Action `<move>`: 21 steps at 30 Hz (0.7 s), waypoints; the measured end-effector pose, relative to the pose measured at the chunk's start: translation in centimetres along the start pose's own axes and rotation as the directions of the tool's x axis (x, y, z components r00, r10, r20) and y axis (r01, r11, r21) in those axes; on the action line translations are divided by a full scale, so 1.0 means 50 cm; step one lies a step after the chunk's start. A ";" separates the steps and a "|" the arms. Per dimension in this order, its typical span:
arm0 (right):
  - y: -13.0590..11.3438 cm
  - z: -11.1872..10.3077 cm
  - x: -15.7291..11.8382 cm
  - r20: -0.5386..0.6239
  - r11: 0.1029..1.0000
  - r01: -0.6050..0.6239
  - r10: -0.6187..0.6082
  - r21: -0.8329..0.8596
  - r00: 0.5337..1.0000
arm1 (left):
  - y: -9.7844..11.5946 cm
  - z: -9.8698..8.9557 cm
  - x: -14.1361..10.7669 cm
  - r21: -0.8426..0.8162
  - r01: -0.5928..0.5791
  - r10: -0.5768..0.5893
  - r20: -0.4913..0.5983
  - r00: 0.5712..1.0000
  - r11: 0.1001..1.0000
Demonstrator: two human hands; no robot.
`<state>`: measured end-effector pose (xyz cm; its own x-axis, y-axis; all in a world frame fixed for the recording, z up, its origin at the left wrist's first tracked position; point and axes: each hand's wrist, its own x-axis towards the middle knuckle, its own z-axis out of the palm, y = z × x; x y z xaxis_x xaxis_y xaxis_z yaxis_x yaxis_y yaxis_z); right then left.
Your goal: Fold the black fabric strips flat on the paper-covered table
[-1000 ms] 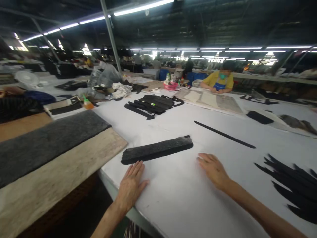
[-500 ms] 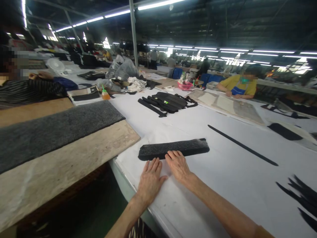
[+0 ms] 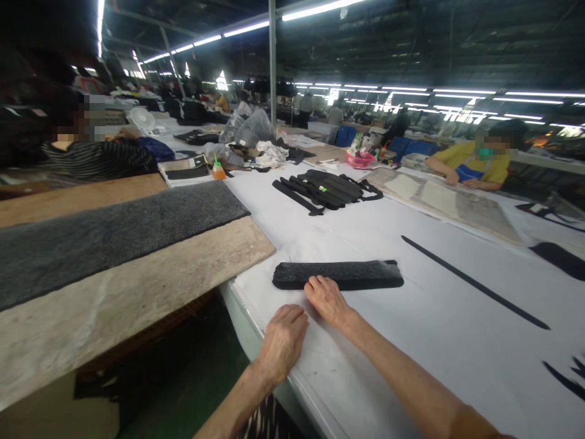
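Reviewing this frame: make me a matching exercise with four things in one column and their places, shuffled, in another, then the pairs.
Column one
1. Bare right hand
2. Bare left hand
3. Small orange bottle with a green nozzle
4. Long, thin black strip

Column two
A. Standing just beyond the long, dark grey fabric-like panel
B. Lying on the white tabletop, right of the oblong, dark grey fabric-like bundle
C. Fingers against the bundle's near long side
D. Fingers curled, by the tabletop's edge, apart from the bundle

Pairs: 1-C, 2-D, 3-A, 4-B
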<state>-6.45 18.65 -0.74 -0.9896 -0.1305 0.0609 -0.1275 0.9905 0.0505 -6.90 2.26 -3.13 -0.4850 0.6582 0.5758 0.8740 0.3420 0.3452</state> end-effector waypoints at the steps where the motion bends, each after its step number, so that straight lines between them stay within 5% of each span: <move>1: 0.005 -0.004 0.002 0.018 0.998 -0.032 0.031 0.055 0.999 | 0.002 -0.003 -0.003 0.010 -0.015 0.015 0.002 1.000 1.000; 8: 0.028 -0.030 0.018 0.054 0.963 -0.153 0.145 0.220 0.988 | -0.015 0.007 0.025 0.190 -0.155 0.130 0.138 0.982 0.969; 13: 0.021 -0.021 0.026 0.065 0.963 -0.180 0.170 0.201 0.983 | -0.036 0.028 0.059 0.253 -0.078 0.009 0.263 0.965 0.964; 21: 0.020 -0.008 0.038 -0.035 0.894 -0.319 0.346 0.315 0.937 | -0.033 0.035 0.053 0.448 0.056 -0.188 0.257 0.948 0.892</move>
<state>-8.44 19.40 -0.18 -0.9695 0.2193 0.1094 0.1802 0.9404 -0.2884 -9.59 4.62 -3.45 -0.6167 0.7317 0.2903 0.7663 0.6424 0.0086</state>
